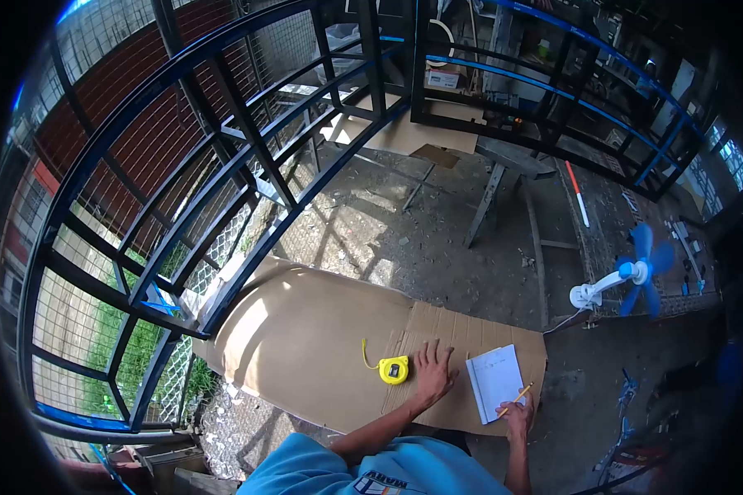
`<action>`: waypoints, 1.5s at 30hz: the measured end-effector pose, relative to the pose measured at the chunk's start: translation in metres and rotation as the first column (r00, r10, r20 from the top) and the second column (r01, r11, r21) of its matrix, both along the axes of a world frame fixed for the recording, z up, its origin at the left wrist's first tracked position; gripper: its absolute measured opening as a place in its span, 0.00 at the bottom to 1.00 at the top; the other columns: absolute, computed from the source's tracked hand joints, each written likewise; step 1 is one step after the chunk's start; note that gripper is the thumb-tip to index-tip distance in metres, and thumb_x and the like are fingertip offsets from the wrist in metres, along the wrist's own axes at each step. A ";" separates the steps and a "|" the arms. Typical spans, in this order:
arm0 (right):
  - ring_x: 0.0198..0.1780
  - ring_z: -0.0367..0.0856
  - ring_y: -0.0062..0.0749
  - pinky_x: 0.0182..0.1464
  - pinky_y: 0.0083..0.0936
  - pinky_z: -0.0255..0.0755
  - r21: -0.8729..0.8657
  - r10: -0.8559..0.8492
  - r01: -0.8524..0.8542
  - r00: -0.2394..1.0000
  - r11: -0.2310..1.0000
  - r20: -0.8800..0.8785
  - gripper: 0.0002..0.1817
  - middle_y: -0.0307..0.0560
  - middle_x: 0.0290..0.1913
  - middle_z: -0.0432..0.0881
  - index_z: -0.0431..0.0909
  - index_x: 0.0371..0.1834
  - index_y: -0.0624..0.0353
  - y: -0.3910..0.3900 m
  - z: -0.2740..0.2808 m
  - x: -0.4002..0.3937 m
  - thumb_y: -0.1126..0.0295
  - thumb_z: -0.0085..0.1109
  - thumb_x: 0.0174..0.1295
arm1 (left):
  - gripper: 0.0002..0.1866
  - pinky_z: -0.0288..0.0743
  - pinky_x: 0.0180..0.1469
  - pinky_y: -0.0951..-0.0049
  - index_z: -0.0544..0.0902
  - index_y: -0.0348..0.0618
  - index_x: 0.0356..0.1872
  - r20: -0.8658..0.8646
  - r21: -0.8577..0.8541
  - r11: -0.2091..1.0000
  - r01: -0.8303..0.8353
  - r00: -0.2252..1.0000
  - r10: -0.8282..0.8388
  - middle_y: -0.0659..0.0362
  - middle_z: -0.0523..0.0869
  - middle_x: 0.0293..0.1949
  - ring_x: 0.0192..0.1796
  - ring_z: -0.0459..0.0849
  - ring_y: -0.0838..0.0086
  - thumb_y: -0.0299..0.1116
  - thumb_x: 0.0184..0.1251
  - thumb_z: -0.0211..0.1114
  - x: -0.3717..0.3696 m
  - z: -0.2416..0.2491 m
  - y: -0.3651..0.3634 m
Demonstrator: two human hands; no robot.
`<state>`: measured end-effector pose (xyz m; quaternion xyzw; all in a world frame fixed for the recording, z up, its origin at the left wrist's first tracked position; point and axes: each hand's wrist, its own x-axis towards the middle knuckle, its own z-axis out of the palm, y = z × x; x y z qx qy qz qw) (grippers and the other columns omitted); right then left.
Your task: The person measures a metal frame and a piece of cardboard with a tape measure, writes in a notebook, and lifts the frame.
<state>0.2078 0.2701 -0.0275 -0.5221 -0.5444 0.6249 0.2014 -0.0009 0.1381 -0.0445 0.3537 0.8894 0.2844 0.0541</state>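
Note:
My left hand (434, 373) lies on the brown cardboard (314, 330) with its fingers spread and nothing in it. Just left of it sits a yellow tape measure (394, 370), a short bit of its tape curving out. My right hand (517, 410) holds a yellow pencil (514, 399) over the lower right part of a white notepad (494, 375). Some faint writing shows near the top of the page. The notepad rests on the cardboard's right end.
A blue-bladed fan (642, 271) stands on a wooden bench (607, 239) at the right. Dark metal frames (248, 132) with blue edges rise at the left and back. A trestle (485, 202) stands beyond the cardboard.

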 end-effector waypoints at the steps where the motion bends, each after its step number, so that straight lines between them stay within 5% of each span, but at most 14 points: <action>1: 0.25 0.80 0.35 0.26 0.26 0.76 -0.045 -0.097 0.096 0.995 0.994 -0.023 0.23 0.49 0.26 0.76 0.67 0.52 0.66 -0.016 0.012 -0.005 0.81 0.50 0.48 | 0.33 0.49 0.63 0.44 0.69 0.49 0.59 -0.038 -0.009 0.985 -0.171 0.985 0.170 0.40 0.59 0.64 0.66 0.55 0.45 0.51 0.52 0.64 -0.015 0.001 -0.025; 5: 0.22 0.73 0.23 0.25 0.16 0.67 0.155 -0.010 -0.011 0.991 0.988 0.131 0.06 0.42 0.22 0.75 0.78 0.28 0.66 -0.038 -0.032 -0.001 0.81 0.53 0.47 | 0.34 0.57 0.58 0.47 0.70 0.49 0.57 0.055 -0.206 0.919 -0.335 0.934 0.353 0.36 0.62 0.60 0.61 0.61 0.46 0.54 0.50 0.65 -0.037 -0.038 -0.097; 7: 0.22 0.73 0.20 0.22 0.16 0.66 0.096 0.112 -0.132 0.975 0.987 0.191 0.06 0.42 0.23 0.76 0.78 0.32 0.66 -0.052 -0.029 -0.034 0.78 0.55 0.50 | 0.37 0.62 0.52 0.50 0.70 0.48 0.56 0.364 -0.158 0.968 -0.196 0.899 0.242 0.38 0.63 0.58 0.56 0.65 0.47 0.54 0.46 0.69 -0.041 -0.057 -0.099; 10: 0.17 0.71 0.18 0.17 0.17 0.64 0.028 0.409 -0.422 0.891 0.906 0.198 0.10 0.42 0.22 0.77 0.79 0.35 0.63 -0.067 -0.006 -0.093 0.67 0.58 0.56 | 0.35 0.68 0.46 0.54 0.72 0.49 0.53 -0.038 -0.165 0.983 -0.080 0.996 0.074 0.40 0.68 0.52 0.51 0.69 0.49 0.55 0.43 0.70 -0.039 -0.034 -0.086; 14: 0.12 0.67 0.18 0.14 0.15 0.61 -0.030 0.606 -0.622 0.748 0.782 0.271 0.18 0.40 0.20 0.76 0.79 0.44 0.58 -0.078 -0.028 -0.154 0.56 0.58 0.59 | 0.35 0.70 0.47 0.54 0.72 0.48 0.52 0.150 -0.279 0.960 0.004 0.988 0.039 0.39 0.68 0.52 0.52 0.69 0.49 0.52 0.42 0.71 -0.053 -0.057 -0.080; 18: 0.11 0.64 0.14 0.12 0.14 0.56 -0.295 0.688 -0.668 0.724 0.683 -0.048 0.19 0.37 0.19 0.74 0.77 0.45 0.59 -0.098 0.016 -0.181 0.54 0.57 0.60 | 0.27 0.74 0.39 0.62 0.74 0.46 0.49 0.342 0.156 0.987 -0.030 0.940 -0.025 0.48 0.77 0.43 0.43 0.77 0.60 0.46 0.49 0.67 -0.044 -0.015 -0.122; 20: 0.11 0.64 0.13 0.12 0.14 0.54 -0.354 0.698 -0.722 0.681 0.594 -0.219 0.18 0.35 0.19 0.73 0.77 0.44 0.59 -0.118 0.020 -0.182 0.55 0.57 0.61 | 0.21 0.74 0.41 0.67 0.74 0.45 0.49 0.963 0.227 0.865 -0.448 0.233 -0.132 0.54 0.78 0.40 0.42 0.78 0.69 0.49 0.62 0.57 -0.025 0.014 -0.149; 23: 0.12 0.63 0.12 0.13 0.12 0.53 -0.188 0.831 -0.851 0.522 0.491 -0.193 0.17 0.34 0.21 0.74 0.78 0.44 0.60 -0.144 0.021 -0.174 0.58 0.57 0.62 | 0.22 0.73 0.37 0.74 0.75 0.45 0.49 0.987 0.105 0.775 -0.623 -0.032 -0.159 0.59 0.78 0.39 0.38 0.77 0.76 0.51 0.70 0.44 0.009 0.026 -0.183; 30: 0.21 0.68 0.11 0.20 0.10 0.58 -0.463 0.896 -0.885 0.163 -0.053 -0.414 0.16 0.32 0.25 0.74 0.78 0.41 0.60 -0.167 0.023 -0.160 0.70 0.68 0.50 | 0.27 0.65 0.55 0.73 0.64 0.46 0.61 0.982 0.082 0.920 -0.383 0.188 -0.009 0.59 0.75 0.45 0.52 0.71 0.76 0.54 0.71 0.42 0.073 0.030 -0.238; 32: 0.26 0.70 0.15 0.24 0.14 0.61 -0.348 0.960 -0.901 -0.204 -0.261 -0.192 0.20 0.33 0.27 0.74 0.77 0.41 0.61 -0.141 0.045 -0.168 0.73 0.71 0.43 | 0.25 0.63 0.56 0.73 0.67 0.45 0.58 0.967 0.176 0.965 -0.195 0.217 -0.133 0.60 0.75 0.44 0.53 0.70 0.76 0.53 0.71 0.43 0.078 0.063 -0.257; 36: 0.20 0.68 0.14 0.17 0.12 0.59 0.015 0.838 -0.885 0.434 0.465 -0.332 0.21 0.36 0.28 0.72 0.73 0.39 0.57 0.023 0.166 -0.277 0.82 0.65 0.40 | 0.17 0.65 0.51 0.75 0.74 0.43 0.46 0.984 0.095 0.995 -0.041 0.152 -0.088 0.62 0.75 0.38 0.45 0.72 0.79 0.45 0.68 0.52 0.078 0.030 -0.350; 39: 0.11 0.56 0.09 0.11 0.09 0.49 -0.023 0.074 -0.157 0.583 0.987 -0.809 0.10 0.27 0.14 0.64 0.75 0.41 0.55 0.171 0.197 -0.330 0.73 0.58 0.55 | 0.12 0.69 0.41 0.77 0.77 0.44 0.44 0.959 0.003 0.993 -0.115 0.281 0.030 0.64 0.78 0.31 0.36 0.75 0.79 0.38 0.64 0.57 0.063 0.029 -0.424; 42: 0.12 0.55 0.09 0.11 0.10 0.47 0.156 0.081 0.004 0.840 0.988 -0.537 0.09 0.28 0.16 0.66 0.76 0.40 0.56 0.091 0.157 -0.364 0.71 0.59 0.57 | 0.11 0.67 0.38 0.79 0.78 0.42 0.40 0.982 0.040 0.988 -0.146 0.190 -0.011 0.66 0.78 0.30 0.34 0.74 0.82 0.38 0.66 0.57 0.044 0.040 -0.442; 45: 0.12 0.56 0.11 0.11 0.14 0.48 0.158 0.387 -0.354 0.839 0.922 -0.382 0.10 0.32 0.22 0.70 0.75 0.37 0.60 -0.097 0.114 -0.380 0.66 0.60 0.59 | 0.11 0.68 0.39 0.78 0.79 0.40 0.39 0.941 -0.070 0.989 -0.131 0.319 0.109 0.66 0.77 0.29 0.34 0.73 0.81 0.38 0.66 0.57 0.009 0.055 -0.446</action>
